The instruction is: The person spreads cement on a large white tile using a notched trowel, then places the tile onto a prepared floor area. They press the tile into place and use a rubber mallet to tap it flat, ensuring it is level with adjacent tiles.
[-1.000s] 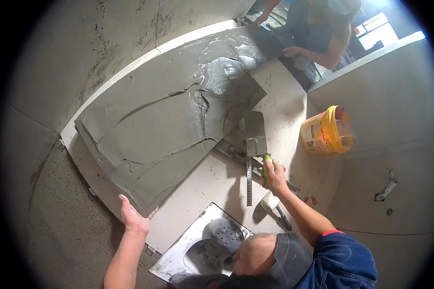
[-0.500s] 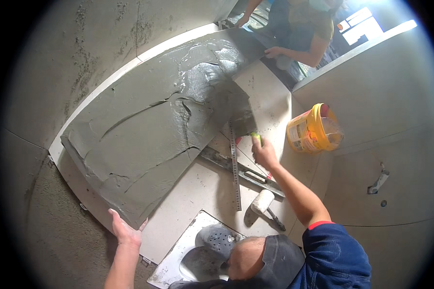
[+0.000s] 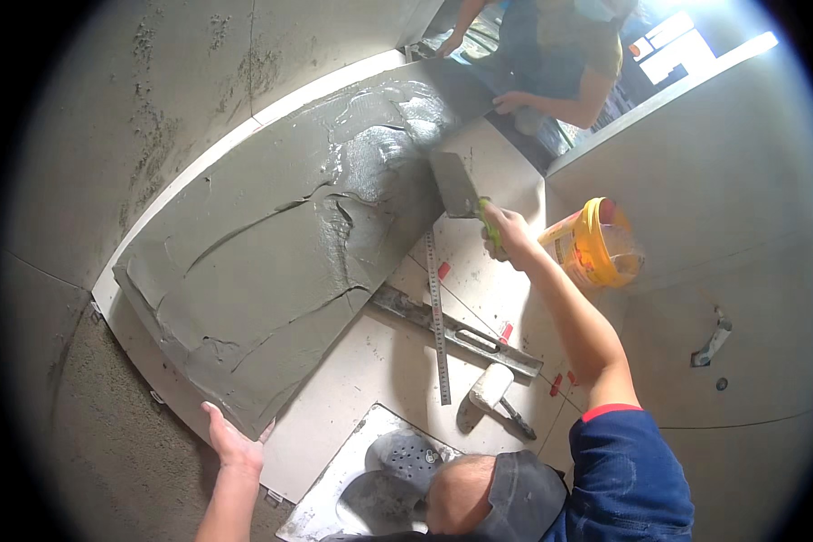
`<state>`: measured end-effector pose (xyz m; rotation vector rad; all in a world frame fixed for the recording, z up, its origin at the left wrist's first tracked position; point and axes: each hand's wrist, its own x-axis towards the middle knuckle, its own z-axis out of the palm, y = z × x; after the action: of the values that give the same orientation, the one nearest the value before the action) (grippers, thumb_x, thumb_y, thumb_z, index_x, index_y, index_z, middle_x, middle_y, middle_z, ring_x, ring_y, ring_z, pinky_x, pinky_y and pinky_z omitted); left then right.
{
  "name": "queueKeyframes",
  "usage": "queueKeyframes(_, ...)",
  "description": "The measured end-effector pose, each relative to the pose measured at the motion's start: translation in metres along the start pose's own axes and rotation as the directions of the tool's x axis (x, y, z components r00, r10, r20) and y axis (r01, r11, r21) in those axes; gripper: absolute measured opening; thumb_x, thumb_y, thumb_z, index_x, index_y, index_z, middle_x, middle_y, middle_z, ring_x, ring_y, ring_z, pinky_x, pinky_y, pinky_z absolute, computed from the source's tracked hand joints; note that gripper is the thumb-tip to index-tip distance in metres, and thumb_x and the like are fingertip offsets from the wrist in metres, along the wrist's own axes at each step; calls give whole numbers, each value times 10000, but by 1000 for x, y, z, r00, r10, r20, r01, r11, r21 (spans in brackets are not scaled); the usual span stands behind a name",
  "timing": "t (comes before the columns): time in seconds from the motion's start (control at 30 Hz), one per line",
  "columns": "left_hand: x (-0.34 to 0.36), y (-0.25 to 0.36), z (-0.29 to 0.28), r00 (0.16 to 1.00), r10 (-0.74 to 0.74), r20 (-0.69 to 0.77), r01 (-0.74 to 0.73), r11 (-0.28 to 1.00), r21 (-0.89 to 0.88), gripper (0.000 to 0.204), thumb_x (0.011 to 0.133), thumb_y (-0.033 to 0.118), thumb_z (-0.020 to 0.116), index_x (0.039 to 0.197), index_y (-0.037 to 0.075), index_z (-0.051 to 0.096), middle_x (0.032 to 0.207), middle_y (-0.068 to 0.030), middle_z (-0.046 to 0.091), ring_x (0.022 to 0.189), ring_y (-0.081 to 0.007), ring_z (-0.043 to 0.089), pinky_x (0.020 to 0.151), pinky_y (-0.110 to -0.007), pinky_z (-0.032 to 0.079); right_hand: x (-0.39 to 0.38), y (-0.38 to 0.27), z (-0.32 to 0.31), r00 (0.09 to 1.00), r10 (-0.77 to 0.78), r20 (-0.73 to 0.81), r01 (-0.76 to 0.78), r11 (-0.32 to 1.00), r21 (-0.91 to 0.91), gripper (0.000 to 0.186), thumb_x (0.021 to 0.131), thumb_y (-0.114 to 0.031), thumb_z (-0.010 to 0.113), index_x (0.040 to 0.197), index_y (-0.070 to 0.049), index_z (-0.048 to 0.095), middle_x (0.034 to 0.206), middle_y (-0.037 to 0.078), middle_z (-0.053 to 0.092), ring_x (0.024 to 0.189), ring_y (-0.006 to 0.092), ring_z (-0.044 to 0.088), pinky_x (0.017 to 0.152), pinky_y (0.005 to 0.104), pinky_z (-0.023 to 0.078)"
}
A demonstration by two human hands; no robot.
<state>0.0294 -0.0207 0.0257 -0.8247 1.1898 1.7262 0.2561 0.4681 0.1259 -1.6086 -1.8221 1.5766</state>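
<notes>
Left hand [image 3: 235,445] clasping mortar-coated slab [image 3: 253,262] by near corner; right hand [image 3: 512,239] beside slab, gripping green-handled trowel [image 3: 454,187].

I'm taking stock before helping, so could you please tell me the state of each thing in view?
Slab, coated in uneven grey mortar
Trowel, gripped by its green handle in the right hand
Left hand, at the slab's near corner
Yellow bucket, open
Mallet, lying down, unheld
Level, lying down, unheld
Ruler, unheld

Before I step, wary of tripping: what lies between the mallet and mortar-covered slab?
Head view: the graduated ruler and long metal level lie between them.
</notes>
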Motion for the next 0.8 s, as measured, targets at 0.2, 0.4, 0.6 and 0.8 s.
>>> queueKeyframes(0.2,3,-3,3,1000,-6,14,6,1000,29,843,931,692,384,1557,199,111,1595,-37,201,1435,-291,265,1124,-606,237,47,16,-11,995,98,-27,-95,991,96,417,972,-421,555,1036,-9,577,778,80,577,542,156,537,447,307,439)
queueKeyframes(0.4,7,-3,0,998,-18,58,18,1000,6,803,944,688,336,1552,196,158,1586,-45,240,1428,-298,282,1136,-592,219,42,44,-33,964,-67,-256,19,982,-187,395,975,-413,561,1019,-21,574,677,44,553,495,142,503,437,310,427)
queueKeyframes(0.6,7,1,-1,998,-55,21,56,997,-48,754,972,668,250,1547,183,190,1575,-69,280,1428,-317,286,1137,-590,198,18,32,-2,992,-45,115,32,993,116,356,990,-438,520,1058,-89,544,704,25,522,477,113,483,387,252,376)
queueKeyframes(0.8,10,5,-4,966,-29,255,20,999,37,724,1002,620,206,1513,111,257,1530,-113,355,1396,-328,345,1113,-583,260,-5,25,77,917,-12,400,-47,990,136,410,1007,-443,470,1150,-70,563,774,35,531,486,111,450,396,234,354)
